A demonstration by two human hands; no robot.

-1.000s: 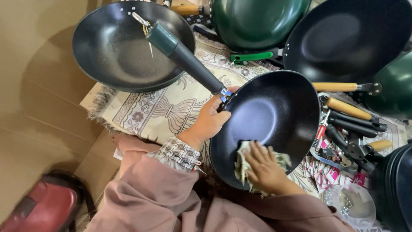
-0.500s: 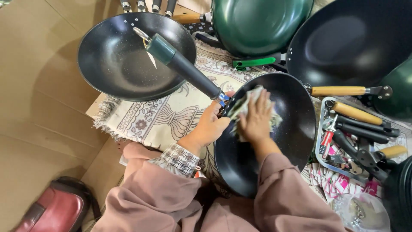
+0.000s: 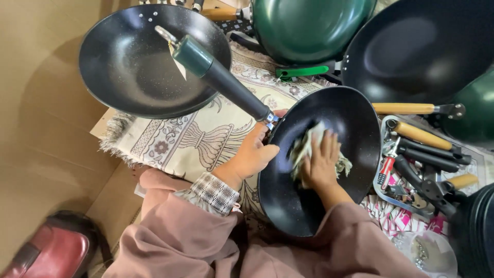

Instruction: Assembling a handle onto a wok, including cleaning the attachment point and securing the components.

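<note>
- The left hand (image 3: 253,154) is clamped on the black wok (image 3: 321,159) at its left rim, just where the long dark handle (image 3: 231,85) joins the bowl. That looks the soundest place to take hold: a pan of this kind probably carries real weight, and gripping near the joint keeps it from swinging.
- The handle itself runs up and to the far left, its green end cap lying over a second black pan (image 3: 149,59); it is stiff and round, and would likely serve as a second grip.
- The wok sits near the person, in the middle of the scene, tilted toward them over a patterned rug (image 3: 180,139). It is rigid, with a smooth dark coating flecked with pale specks, likely slippery when wiped.
- The right hand (image 3: 321,159) lies flat and spread inside the bowl, pressing a crumpled pale cloth (image 3: 309,146) against the inner wall. The cloth is soft and light, and bunches under the palm.
- Far behind, a green pan (image 3: 314,28) and a large black pan (image 3: 427,46) lie well apart from the hands.
- At the right, a tray of handles and tools (image 3: 422,159) sits just beside the wok's rim; whether they touch cannot be told.
</note>
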